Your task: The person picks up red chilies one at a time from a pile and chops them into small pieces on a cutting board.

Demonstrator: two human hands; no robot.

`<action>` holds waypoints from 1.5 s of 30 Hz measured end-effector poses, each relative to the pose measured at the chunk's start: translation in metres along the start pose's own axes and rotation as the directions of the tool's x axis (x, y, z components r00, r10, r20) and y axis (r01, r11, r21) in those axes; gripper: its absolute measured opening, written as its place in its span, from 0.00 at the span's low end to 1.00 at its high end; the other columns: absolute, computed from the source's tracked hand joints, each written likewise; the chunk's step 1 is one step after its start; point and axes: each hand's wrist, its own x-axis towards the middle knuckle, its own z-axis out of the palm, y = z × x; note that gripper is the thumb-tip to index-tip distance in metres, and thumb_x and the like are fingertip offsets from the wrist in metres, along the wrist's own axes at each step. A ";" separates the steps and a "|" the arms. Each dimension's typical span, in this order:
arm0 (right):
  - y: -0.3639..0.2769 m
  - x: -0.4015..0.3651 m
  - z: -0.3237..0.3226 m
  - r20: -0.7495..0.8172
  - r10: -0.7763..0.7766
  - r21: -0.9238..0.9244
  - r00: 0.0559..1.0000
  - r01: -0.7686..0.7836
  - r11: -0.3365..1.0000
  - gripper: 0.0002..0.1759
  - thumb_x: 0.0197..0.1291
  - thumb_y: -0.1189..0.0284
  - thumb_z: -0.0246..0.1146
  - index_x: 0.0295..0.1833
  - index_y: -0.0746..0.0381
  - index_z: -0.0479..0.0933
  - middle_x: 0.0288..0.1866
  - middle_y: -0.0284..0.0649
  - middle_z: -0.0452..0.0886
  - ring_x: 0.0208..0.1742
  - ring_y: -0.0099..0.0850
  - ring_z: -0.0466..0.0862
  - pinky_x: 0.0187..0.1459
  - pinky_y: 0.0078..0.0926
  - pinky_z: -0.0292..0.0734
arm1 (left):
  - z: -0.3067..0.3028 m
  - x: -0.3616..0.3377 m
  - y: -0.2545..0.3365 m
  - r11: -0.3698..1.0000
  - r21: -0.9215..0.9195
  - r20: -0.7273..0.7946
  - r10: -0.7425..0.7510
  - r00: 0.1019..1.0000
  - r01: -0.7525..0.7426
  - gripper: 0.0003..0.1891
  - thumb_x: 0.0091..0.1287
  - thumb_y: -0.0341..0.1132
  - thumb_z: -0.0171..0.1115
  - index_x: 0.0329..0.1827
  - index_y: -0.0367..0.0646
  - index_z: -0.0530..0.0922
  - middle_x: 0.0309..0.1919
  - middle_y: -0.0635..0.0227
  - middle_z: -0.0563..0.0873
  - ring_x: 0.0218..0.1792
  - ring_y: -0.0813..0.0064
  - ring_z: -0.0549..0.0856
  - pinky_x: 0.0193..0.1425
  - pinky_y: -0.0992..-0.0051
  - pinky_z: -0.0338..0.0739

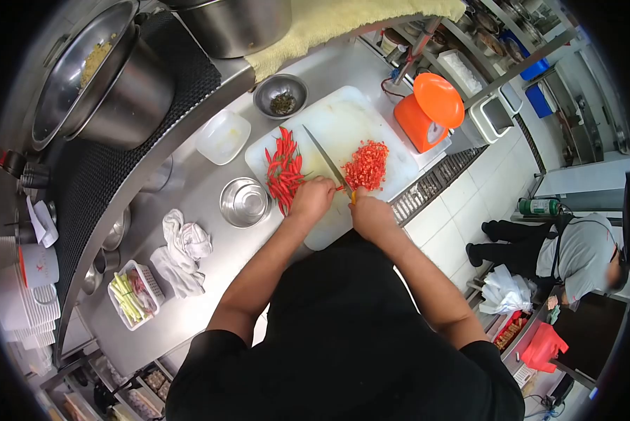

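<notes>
From the head view I look down on a white cutting board lying aslant on a steel counter. The right hand is closed around the yellow handle of a knife, whose blade lies across the board, its tip pointing up and to the left. The left hand is curled beside the blade with its fingers drawn together; a bit of red shows between the two hands, and it looks as though the fingertips pinch a chili there, though I can't be certain at this size.

On the board, a heap of whole red chilies lies to the left of the blade, just above the left hand, and a pile of chopped chili lies to its right, near the knife's handle end. Beyond the board's upper left edge I see a steel bowl holding something dark green, with a white dish nearby. A second steel bowl sits left of the whole chilies. Farther down the counter are a crumpled cloth and a white basket with pale green stalks in it. An orange scale stands to the right of the board. Well apart, at the right, another person bends over a work surface.
</notes>
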 end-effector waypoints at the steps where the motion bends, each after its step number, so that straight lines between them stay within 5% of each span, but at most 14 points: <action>1: 0.000 0.005 0.012 0.007 0.020 0.010 1.000 -0.021 1.000 0.18 0.77 0.63 0.60 0.55 0.69 0.70 0.39 0.56 0.90 0.44 0.53 0.92 0.47 0.50 0.87 | 0.000 0.000 0.001 1.000 0.018 0.010 -0.013 1.000 0.013 0.04 0.69 0.31 0.68 0.41 0.41 0.88 0.41 0.55 0.89 0.42 0.49 0.89 0.49 0.54 0.85; 45: -0.004 0.002 0.004 0.036 0.004 0.061 0.999 -0.006 0.998 0.21 0.77 0.60 0.60 0.56 0.69 0.70 0.41 0.60 0.89 0.43 0.56 0.92 0.47 0.53 0.87 | 0.004 -0.002 -0.002 1.000 0.005 -0.010 -0.010 1.000 0.011 0.05 0.69 0.33 0.67 0.38 0.41 0.87 0.39 0.55 0.89 0.41 0.47 0.89 0.48 0.51 0.84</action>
